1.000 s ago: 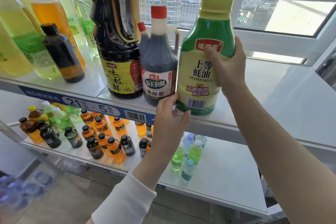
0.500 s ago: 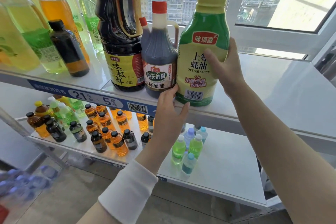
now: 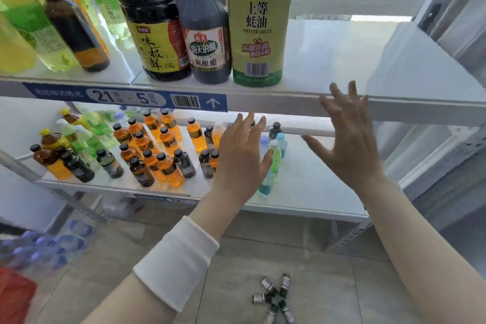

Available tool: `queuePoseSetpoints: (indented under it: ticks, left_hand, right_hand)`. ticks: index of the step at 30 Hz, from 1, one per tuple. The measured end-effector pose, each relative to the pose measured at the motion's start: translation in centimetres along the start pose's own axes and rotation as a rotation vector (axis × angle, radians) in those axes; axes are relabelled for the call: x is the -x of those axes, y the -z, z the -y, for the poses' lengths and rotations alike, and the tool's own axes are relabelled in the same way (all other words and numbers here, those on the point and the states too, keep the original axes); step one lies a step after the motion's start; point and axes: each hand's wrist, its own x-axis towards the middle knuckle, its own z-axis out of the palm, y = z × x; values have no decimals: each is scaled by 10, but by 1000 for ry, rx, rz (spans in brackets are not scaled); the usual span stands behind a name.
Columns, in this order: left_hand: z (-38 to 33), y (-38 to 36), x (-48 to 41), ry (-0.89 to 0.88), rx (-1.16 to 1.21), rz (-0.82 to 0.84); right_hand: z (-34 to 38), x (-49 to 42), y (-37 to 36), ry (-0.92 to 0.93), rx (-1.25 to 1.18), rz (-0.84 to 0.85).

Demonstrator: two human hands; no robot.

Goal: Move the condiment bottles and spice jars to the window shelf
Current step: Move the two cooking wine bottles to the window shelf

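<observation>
**Both hands free at the shelf**

The tall green-and-cream plastic oyster sauce bottle (image 3: 259, 21) stands upright at upper centre on the white window shelf (image 3: 342, 60). It is just beside the dark red-labelled vinegar bottle (image 3: 205, 42), possibly touching it. The left hand (image 3: 242, 158) and right hand (image 3: 349, 144) hover mid-frame, fingers spread, holding nothing. Small dark jars (image 3: 274, 297) lie on the floor, bottom centre.
</observation>
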Motion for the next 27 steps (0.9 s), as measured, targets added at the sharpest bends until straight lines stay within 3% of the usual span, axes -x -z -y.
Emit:
queuePoseSetpoints:
  ticks: [5, 13, 27]
  left_hand:
    - [1, -14, 46, -238, 37, 149]
    - [8, -16, 152, -595, 27, 458]
    - [-137, 14, 402, -1208, 285, 698]
  right_hand:
    - [32, 88, 12, -136, 233, 43]
    - [145, 225, 26, -547, 302, 108]
    - [329, 505, 165, -1253, 533, -40]
